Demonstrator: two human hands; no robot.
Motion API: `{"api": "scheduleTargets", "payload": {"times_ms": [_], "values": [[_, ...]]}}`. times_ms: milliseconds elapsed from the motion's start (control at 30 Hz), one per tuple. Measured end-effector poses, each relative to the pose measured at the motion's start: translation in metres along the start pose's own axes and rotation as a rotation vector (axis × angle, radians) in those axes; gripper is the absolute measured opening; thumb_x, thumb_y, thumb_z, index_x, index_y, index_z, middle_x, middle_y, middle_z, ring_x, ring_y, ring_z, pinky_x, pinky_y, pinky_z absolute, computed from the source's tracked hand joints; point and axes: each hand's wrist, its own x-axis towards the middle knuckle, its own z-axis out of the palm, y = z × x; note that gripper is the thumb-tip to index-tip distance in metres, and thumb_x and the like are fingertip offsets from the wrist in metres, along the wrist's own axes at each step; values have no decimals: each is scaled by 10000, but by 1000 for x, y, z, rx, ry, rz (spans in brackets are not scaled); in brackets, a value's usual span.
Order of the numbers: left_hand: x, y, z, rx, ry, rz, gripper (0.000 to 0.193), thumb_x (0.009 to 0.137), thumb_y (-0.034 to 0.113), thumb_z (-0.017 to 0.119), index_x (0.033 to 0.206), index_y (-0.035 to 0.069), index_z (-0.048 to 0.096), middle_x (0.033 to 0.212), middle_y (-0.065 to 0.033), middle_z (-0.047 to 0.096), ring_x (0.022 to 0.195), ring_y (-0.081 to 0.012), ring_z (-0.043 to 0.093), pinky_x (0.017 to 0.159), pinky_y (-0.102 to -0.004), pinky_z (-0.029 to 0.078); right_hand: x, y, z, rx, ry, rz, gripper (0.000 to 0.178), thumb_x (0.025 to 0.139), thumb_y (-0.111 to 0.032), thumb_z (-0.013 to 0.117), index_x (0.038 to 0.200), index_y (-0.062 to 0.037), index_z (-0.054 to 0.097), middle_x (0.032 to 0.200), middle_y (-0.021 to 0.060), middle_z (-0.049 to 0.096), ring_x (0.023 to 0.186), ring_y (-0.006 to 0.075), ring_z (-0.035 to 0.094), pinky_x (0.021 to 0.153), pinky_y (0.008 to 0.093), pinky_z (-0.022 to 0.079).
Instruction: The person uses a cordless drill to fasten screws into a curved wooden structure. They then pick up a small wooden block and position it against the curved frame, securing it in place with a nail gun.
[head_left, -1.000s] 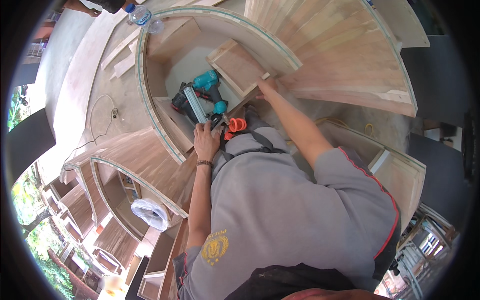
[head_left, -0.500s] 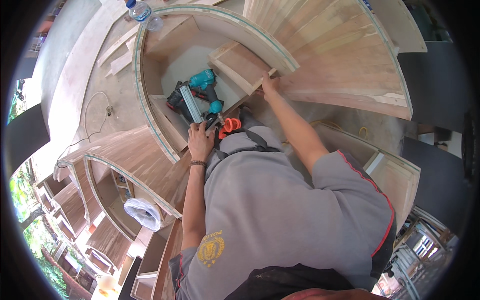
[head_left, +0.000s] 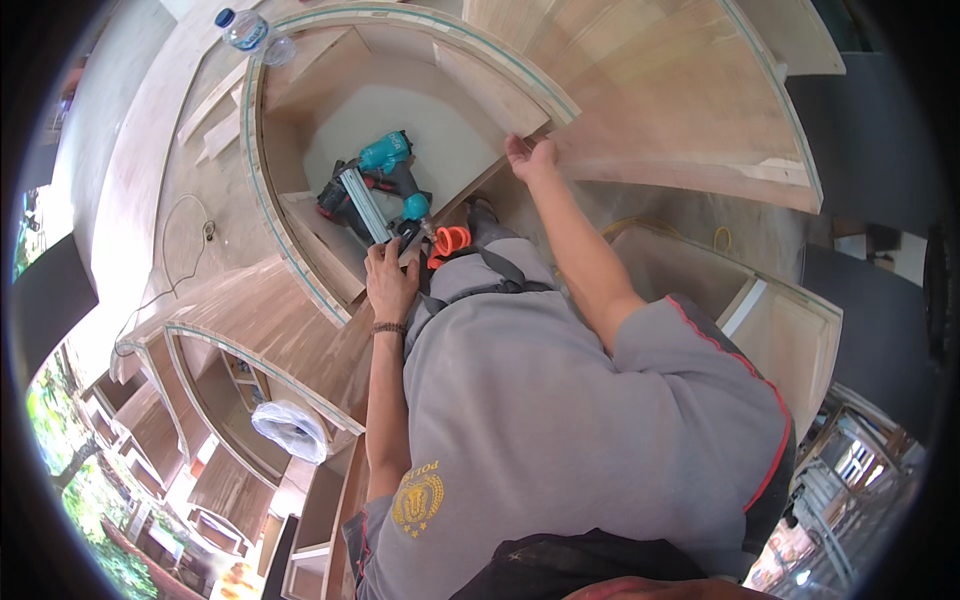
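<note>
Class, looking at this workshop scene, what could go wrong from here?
The bottle at the cabinet's curved rim could be knocked over. The orange coiled hose is close to the person's leg and might snag. The left hand is at the dark end of the teal nailer and may be hurt if that fires.

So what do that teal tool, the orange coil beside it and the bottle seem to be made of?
Teal tool: probably painted metal, perhaps partly plastic; its body is evenly coloured, and its silvery rail looks like bare metal.
Orange coil: likely smooth plastic, judging by its bright, even colour and spiral loops.
Bottle: most likely clear plastic, thin and see-through.
</note>
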Motion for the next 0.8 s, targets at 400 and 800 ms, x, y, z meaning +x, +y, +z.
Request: {"api": "scheduleTargets", "payload": {"times_ms": [400, 800], "values": [[23, 39, -18, -383, -42, 122, 442, 953, 256, 707, 1332, 52, 607, 1160, -170, 628, 1041, -300, 668, 892, -403, 541, -44, 14, -33, -523, -44, -376, 405, 933, -62, 574, 1319, 37, 500, 1027, 151, 640, 881, 275, 676, 822, 450, 622], [197, 88, -14, -623, -283, 222, 578, 955, 344, 733, 1407, 28, 560, 1231, -139, 664, 1051, -192, 648, 861, -322, 540, -59, -6, -54, -1233, 116, -1137, 447, 789, -228, 806, 1169, -34, 672, 991, 123, 745, 929, 253, 726, 837, 388, 571]]}}
